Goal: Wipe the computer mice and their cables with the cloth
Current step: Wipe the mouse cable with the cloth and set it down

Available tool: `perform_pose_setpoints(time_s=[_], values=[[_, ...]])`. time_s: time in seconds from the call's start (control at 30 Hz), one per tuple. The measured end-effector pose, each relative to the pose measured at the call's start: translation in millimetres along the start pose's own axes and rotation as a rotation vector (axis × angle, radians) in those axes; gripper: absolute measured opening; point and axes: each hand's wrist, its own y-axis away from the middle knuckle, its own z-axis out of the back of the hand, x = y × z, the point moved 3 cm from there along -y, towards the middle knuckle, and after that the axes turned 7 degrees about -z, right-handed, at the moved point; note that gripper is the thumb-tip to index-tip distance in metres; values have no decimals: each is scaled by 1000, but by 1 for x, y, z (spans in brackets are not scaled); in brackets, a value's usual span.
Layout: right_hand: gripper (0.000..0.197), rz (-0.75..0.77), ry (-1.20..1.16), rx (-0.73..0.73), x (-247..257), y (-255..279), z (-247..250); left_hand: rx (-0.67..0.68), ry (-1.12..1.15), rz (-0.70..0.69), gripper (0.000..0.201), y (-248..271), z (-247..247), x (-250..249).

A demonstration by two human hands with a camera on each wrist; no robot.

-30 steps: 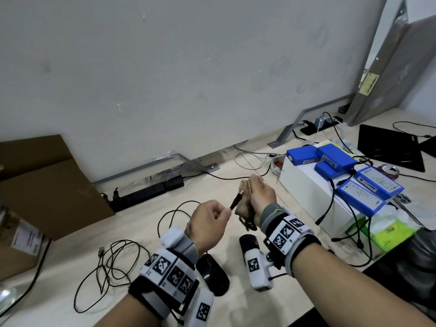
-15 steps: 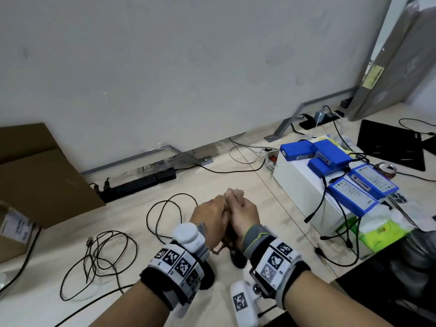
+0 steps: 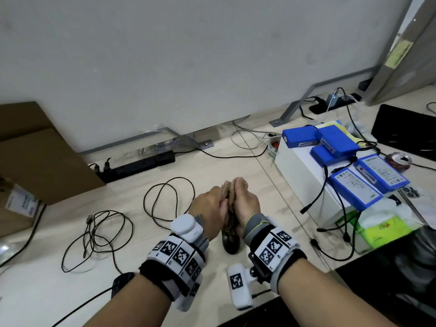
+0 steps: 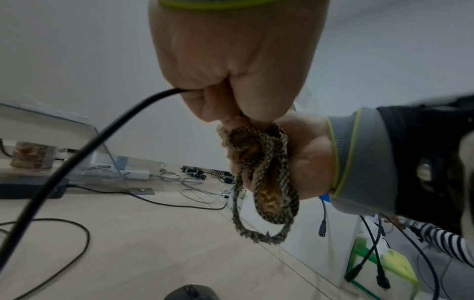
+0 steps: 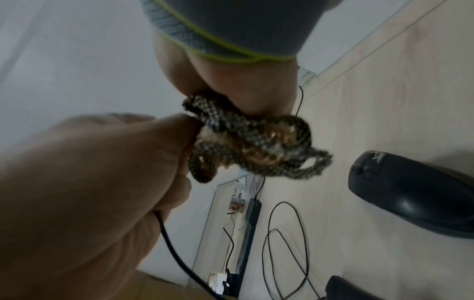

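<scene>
Cloth: brown-and-tan knit, dark checkered edging, bunched; a loop of the edging is hanging below the fists. It is being held above the table, directly over the black mouse. Right hand is clamped around the cloth. Left hand is pressing against it, fingers curled around the black mouse cable, which is leaving the fist and running down toward the table. Both fists are touching.

The mouse is lying on the table beneath the hands, glossy, partly hidden by the cloth in the head view. Left of the mouse, loose black cable loops are lying on the table. Behind it, a black power strip is sitting along the wall. Right of the mouse, a white box is carrying blue battery packs with leads hanging down its side. Far left, cardboard.
</scene>
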Motion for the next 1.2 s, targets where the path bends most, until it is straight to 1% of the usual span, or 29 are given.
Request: perform_pose_setpoints(time_s=[0.03, 0.1, 0.13, 0.2, 0.3, 0.37, 0.43, 0.5, 0.53, 0.63, 0.67, 0.7, 0.73, 0.77, 0.8, 0.87, 0.9, 0.97, 1.03, 1.07, 1.13, 1.2], values=[[46, 14, -5, 55, -3, 1, -2, -13, 5, 7, 17, -1, 1, 2], [37, 95, 93, 114, -10, -1, -4, -26, 21, 11, 13, -1, 2, 5], [33, 140, 156, 105, -10, -3, -5, -27, 31, 3, 11, -1, 2, 6], [34, 185, 260, 27, -6, -9, -5, -13, 55, -5, 10, 0, -1, 5], [41, 111, 241, -72, 5, -13, -5, -14, 100, 6, 10, -3, -4, 7], [42, 11, 160, -124, 9, -16, -4, -20, 120, 17, 12, -7, -5, 9], [42, -72, 52, -183, 6, -22, -1, -12, 153, 63, 14, -8, -8, 14], [41, -111, -132, -196, 1, -29, 3, 2, 261, 186, 16, -5, -15, 24], [43, -123, -200, -169, -2, -31, 6, 7, 376, 283, 19, -2, -19, 31], [53, -208, -294, -18, -8, -32, 14, 9, 871, 631, 23, 4, -34, 51], [58, -234, -303, 52, -10, -28, 15, 13, 988, 703, 23, 5, -37, 53], [63, -247, -299, 108, -14, -27, 14, 24, 1051, 742, 24, 6, -40, 54], [63, -234, -264, 154, -20, -26, 11, 40, 1079, 753, 26, 6, -43, 55], [59, -194, -177, 145, -24, -23, 8, 62, 1082, 740, 29, 6, -45, 53], [55, -117, -58, 107, -28, -25, 6, 88, 1066, 719, 32, 4, -49, 53], [51, -7, 132, -1, -33, -34, 8, 146, 952, 656, 34, 4, -57, 52], [49, 29, 183, -51, -32, -36, 12, 163, 840, 593, 31, 4, -58, 52], [42, 59, 207, -116, -31, -42, 20, 168, 562, 446, 22, 5, -64, 59], [39, 83, 242, -196, -30, -48, 29, 147, 376, 363, 18, 9, -65, 68], [38, 99, 262, -220, -30, -51, 33, 124, 325, 363, 16, 11, -64, 76], [36, 114, 305, -266, -34, -60, 37, 45, 278, 450, 12, 19, -61, 101], [36, 99, 356, -256, -42, -67, 38, -2, 282, 652, 11, 34, -60, 136]])
